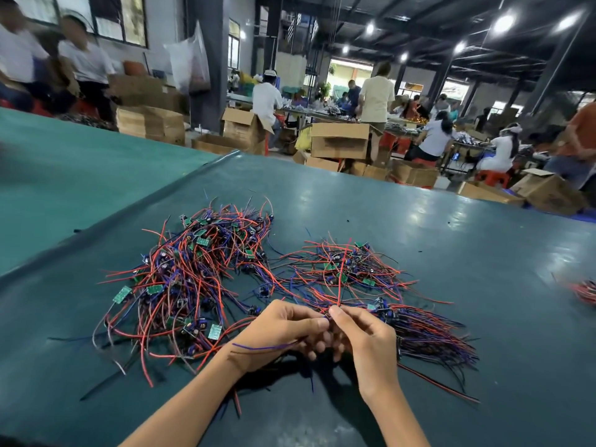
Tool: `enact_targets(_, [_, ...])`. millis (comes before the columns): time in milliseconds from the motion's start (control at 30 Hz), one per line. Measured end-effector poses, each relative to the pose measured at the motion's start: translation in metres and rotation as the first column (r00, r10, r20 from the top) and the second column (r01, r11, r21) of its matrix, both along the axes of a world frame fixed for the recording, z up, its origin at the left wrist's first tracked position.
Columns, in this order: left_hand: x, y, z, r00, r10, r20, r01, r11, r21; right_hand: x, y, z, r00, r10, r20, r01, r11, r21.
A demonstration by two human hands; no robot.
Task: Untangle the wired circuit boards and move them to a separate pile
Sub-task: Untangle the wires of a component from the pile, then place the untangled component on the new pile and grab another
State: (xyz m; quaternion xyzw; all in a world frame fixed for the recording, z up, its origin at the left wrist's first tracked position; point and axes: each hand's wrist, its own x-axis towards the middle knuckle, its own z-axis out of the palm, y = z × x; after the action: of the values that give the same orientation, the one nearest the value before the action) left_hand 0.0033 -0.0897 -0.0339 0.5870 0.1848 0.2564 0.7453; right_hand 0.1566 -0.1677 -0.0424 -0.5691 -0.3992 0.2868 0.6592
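Head view: left hand [283, 333] and right hand [367, 343] meet fingertip to fingertip over the mat [451, 253], both pinching one wired board [329, 315] (mostly hidden; its purple wire crosses the left wrist). Big tangle [200, 275] lies left, smaller heap [348, 266] just behind the hands, straightened bundle [432, 333] beside the right hand.

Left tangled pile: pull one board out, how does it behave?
Probably floppy: the thin wires loop and curl loosely. Likely to snag and drag neighbours, since leads cross all through the left pile. The boards look small, so probably light.
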Motion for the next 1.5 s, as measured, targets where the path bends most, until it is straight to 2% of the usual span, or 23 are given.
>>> enact_targets(100, [0.000, 0.001, 0.001, 1.000, 0.012, 0.008, -0.012, 0.999, -0.043, 0.003, 0.000, 0.008, 0.977, 0.210, -0.041, -0.212, 0.975, -0.065])
enact_targets(167, [0.000, 0.002, 0.000, 1.000, 0.013, 0.004, -0.012, 0.999, -0.053, 0.009, -0.001, 0.012, 0.960, 0.279, -0.004, -0.278, 0.954, -0.108])
enact_targets(233, [0.001, 0.001, 0.000, 1.000, 0.000, 0.007, 0.000, 0.998, -0.056, 0.017, -0.001, 0.014, 0.969, 0.241, 0.056, -0.232, 0.964, -0.128])
enact_targets(300, [0.001, 0.002, 0.000, 1.000, 0.004, 0.013, -0.003, 0.998, -0.070, 0.018, 0.002, 0.016, 0.980, 0.194, 0.040, -0.188, 0.975, -0.122])
enact_targets(400, [0.001, 0.003, 0.001, 0.999, 0.031, 0.037, -0.027, 0.994, -0.105, 0.014, 0.008, 0.022, 0.978, 0.158, -0.134, -0.169, 0.983, -0.074])
enact_targets(533, [0.002, 0.005, 0.000, 0.998, 0.025, 0.053, -0.018, 0.990, -0.139, 0.006, 0.014, 0.028, 0.921, 0.099, -0.377, -0.103, 0.995, 0.008])
enact_targets(567, [0.002, 0.004, -0.001, 0.998, 0.025, 0.058, -0.016, 0.990, -0.138, 0.002, 0.015, 0.026, 0.926, 0.075, -0.371, -0.082, 0.997, -0.004])
enact_targets(667, [0.001, 0.005, -0.003, 0.997, 0.050, 0.061, -0.044, 0.994, -0.099, -0.013, 0.013, 0.015, 0.986, 0.016, -0.167, -0.040, 0.990, -0.137])
enact_targets(700, [0.002, 0.005, -0.004, 0.996, 0.069, 0.057, -0.064, 0.994, -0.087, -0.015, 0.012, 0.013, 0.990, 0.008, -0.143, -0.031, 0.987, -0.159])
enact_targets(800, [0.005, 0.005, -0.007, 0.991, 0.125, 0.038, -0.122, 0.990, -0.075, -0.008, 0.011, 0.015, 0.988, -0.019, -0.153, -0.007, 0.986, -0.168])
enact_targets(967, [0.005, 0.003, -0.006, 0.989, 0.147, 0.020, -0.145, 0.986, -0.083, 0.000, 0.018, 0.027, 0.998, 0.009, -0.068, -0.023, 0.978, -0.207])
enact_targets(1167, [0.005, 0.003, -0.005, 0.993, 0.117, 0.013, -0.115, 0.987, -0.112, 0.017, 0.033, 0.043, 0.991, -0.035, -0.129, 0.016, 0.990, -0.141])
enact_targets(1400, [0.007, 0.002, -0.004, 0.994, 0.110, -0.010, -0.111, 0.990, -0.084, 0.047, 0.062, 0.070, 0.967, -0.088, -0.240, 0.039, 0.979, -0.202])
enact_targets(1500, [0.008, 0.001, -0.001, 0.992, 0.122, -0.013, -0.122, 0.989, -0.080, 0.048, 0.071, 0.072, 0.937, -0.071, -0.342, 0.004, 0.981, -0.192])
